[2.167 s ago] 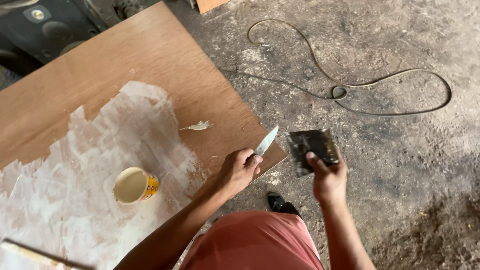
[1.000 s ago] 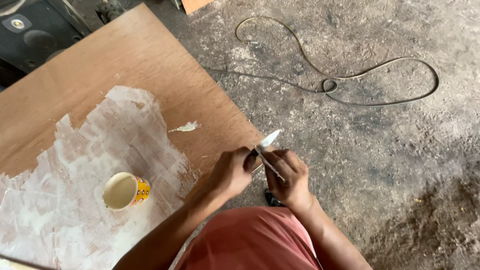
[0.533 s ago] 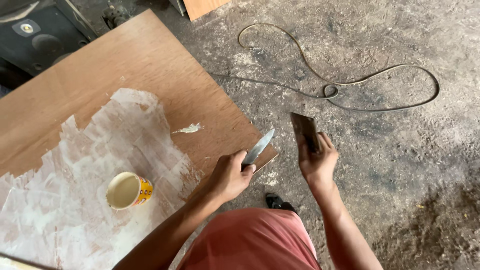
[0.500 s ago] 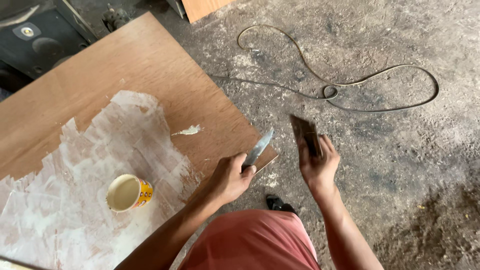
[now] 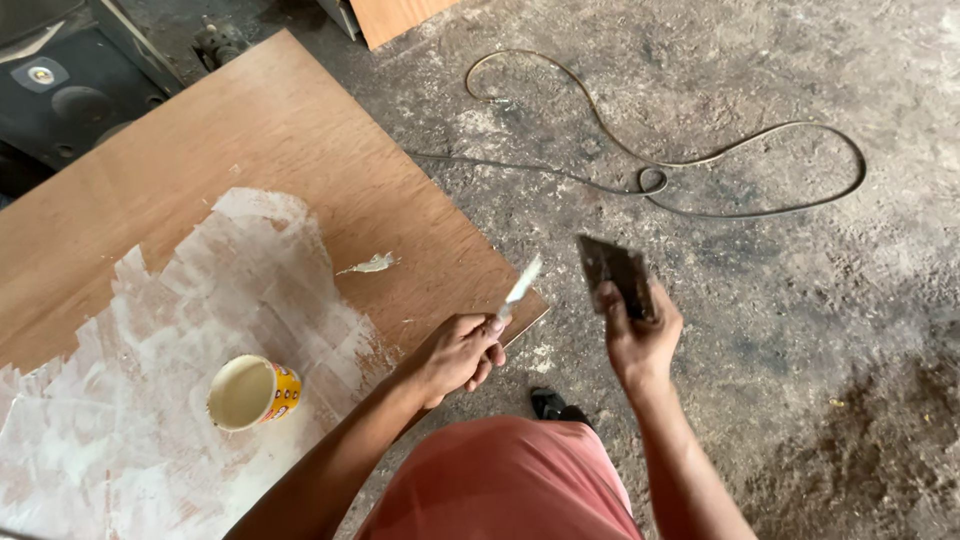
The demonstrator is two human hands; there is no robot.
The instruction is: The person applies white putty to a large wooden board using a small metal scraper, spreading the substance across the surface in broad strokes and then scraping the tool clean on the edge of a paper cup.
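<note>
My left hand (image 5: 455,352) grips a narrow putty knife (image 5: 520,289), its pale blade pointing up and away over the near corner of a plywood sheet (image 5: 250,140). My right hand (image 5: 638,335) holds a dark flat scraper plate (image 5: 615,272) upright over the concrete floor, a short gap to the right of the knife blade. The two tools do not touch. A large patch of whitish putty (image 5: 150,350) covers the near part of the sheet, with a small dab of putty (image 5: 368,265) beyond it. A yellow cup (image 5: 250,393) of putty stands on the coated area.
A long cable (image 5: 680,160) loops across the rough concrete floor (image 5: 800,300) to the right. A dark speaker box (image 5: 60,90) sits at the far left, a wooden board edge (image 5: 395,15) at the top. My red-clothed knee (image 5: 510,480) and a dark shoe (image 5: 555,405) are below.
A second ago both hands were together, blade against scraper. They have since separated; the right hand lifted the scraper up to the right, and the left hand turned the knife blade more upright.
</note>
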